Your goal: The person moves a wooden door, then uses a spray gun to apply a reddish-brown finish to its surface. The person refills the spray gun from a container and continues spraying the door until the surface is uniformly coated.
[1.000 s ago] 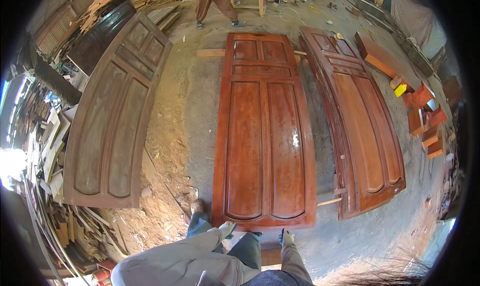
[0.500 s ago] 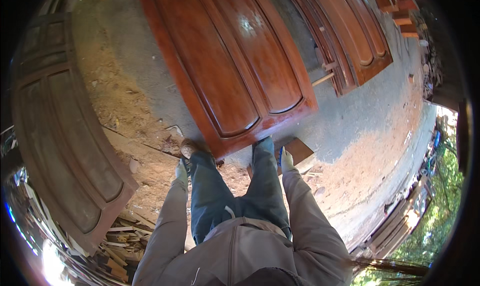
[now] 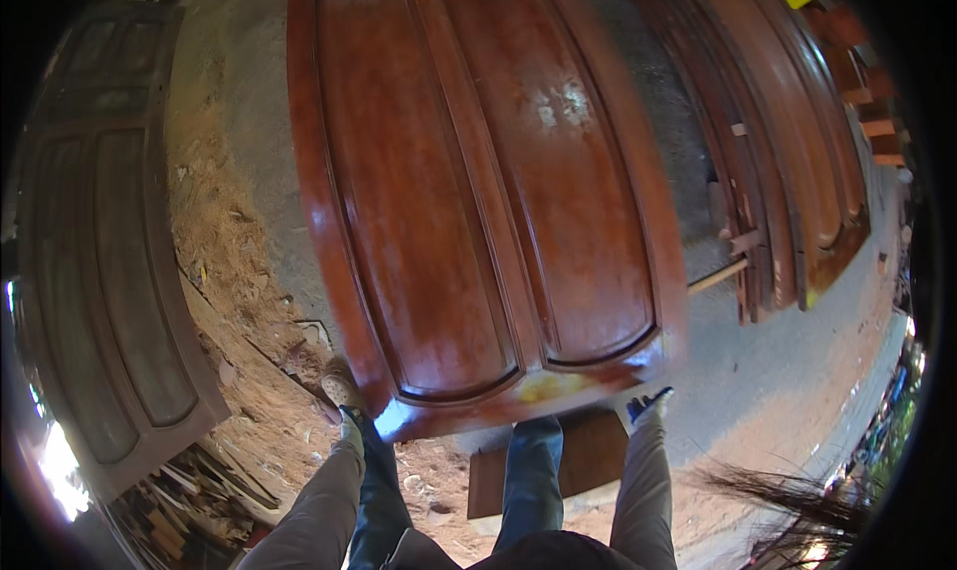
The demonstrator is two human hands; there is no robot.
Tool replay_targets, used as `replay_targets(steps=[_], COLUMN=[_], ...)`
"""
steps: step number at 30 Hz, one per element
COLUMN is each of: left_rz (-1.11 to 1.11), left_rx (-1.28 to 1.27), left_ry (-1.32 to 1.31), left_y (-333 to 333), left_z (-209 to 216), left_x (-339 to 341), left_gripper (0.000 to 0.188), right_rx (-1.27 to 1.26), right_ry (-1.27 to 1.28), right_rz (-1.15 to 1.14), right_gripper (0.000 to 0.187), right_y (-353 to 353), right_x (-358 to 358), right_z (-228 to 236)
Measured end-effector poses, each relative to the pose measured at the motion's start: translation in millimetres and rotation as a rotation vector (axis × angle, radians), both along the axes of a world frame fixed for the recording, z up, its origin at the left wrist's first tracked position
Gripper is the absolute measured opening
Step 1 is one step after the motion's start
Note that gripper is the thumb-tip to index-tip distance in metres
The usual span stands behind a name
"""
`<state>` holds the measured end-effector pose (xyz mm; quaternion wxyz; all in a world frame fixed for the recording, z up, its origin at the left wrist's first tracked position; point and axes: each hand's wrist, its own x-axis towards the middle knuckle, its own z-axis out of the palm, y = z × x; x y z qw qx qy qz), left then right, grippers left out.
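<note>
A glossy reddish-brown panelled wooden door [image 3: 419, 201] lies in front of me, its near end close to my legs. By its near left corner is my left hand [image 3: 350, 426]; its fingers are too small and hidden to read, and I cannot tell whether it touches the door. My right hand [image 3: 649, 406], in a pale glove with blue fingers, is just off the near right corner. Its fingers are apart and hold nothing. Below the door's near edge, a brown board [image 3: 593, 452] shows behind my leg.
A dull brown panelled door [image 3: 130, 271] is at the left, above scrap wood strips [image 3: 194, 500]. Another reddish door [image 3: 758, 102] and long wooden pieces [image 3: 713, 142] are at the right, with a stick [image 3: 716, 275] between. Sawdust [image 3: 234, 271] covers parts of the floor.
The view has tilted up and forward, so the door fills more of the picture. My arms have spread from beside my knees toward the door's near corners.
</note>
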<state>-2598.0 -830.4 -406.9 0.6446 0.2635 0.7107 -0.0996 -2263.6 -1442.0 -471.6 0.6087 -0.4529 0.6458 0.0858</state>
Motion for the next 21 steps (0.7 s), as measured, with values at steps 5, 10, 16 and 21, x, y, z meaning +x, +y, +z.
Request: replay_targets(steps=[5, 10, 16, 21], left_rz=[0.126, 0.191, 0.288, 0.427], left_rx=[-0.024, -0.047, -0.095, -0.238], left_ry=[0.035, 0.068, 0.088, 0.139], left_y=[-46.8, -78.1, -109.3, -147.4], left_z=[-13.2, -18.4, -29.9, -45.7], left_x=[-7.8, -12.9, -0.8, 43.4], left_gripper=[0.068, 0.068, 0.069, 0.069], right_rx=[-0.997, -0.192, -0.070, -0.150], right_ry=[0.054, -0.330, -0.422, -0.304], right_rz=[0.756, 0.311, 0.013, 0.246], right_gripper=[0.072, 0.081, 0.101, 0.090], right_y=[-94.4, -135.1, -92.7, -48.0], right_x=[67.5, 118.4, 87.3, 33.1], right_z=[-65.4, -93.2, -100.2, -112.6])
